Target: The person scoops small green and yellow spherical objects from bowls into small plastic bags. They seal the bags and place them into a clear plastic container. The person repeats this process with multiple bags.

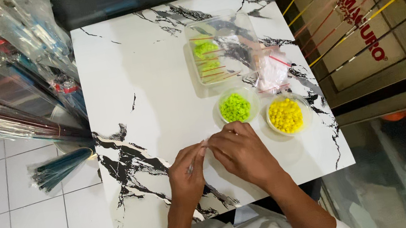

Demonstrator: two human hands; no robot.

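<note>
My left hand [187, 174] and my right hand [240, 150] meet fingertip to fingertip over the near part of a white marble-patterned table [136, 75]. Between the fingers I pinch something very small and thin; what it is I cannot tell. Just beyond my right hand stands a clear round cup of green beads [235, 107], and to its right a cup of yellow beads [285, 115]. Farther back lies a clear rectangular tray [220, 50] holding green beads and several thin red sticks.
A small clear plastic bag [272, 72] lies beside the tray. Bundles of long thin rods in plastic sleeves [21, 111] lean at the table's left edge. A glass display case with coloured rods [361, 10] stands on the right. White tiled floor [27, 215] lies at left.
</note>
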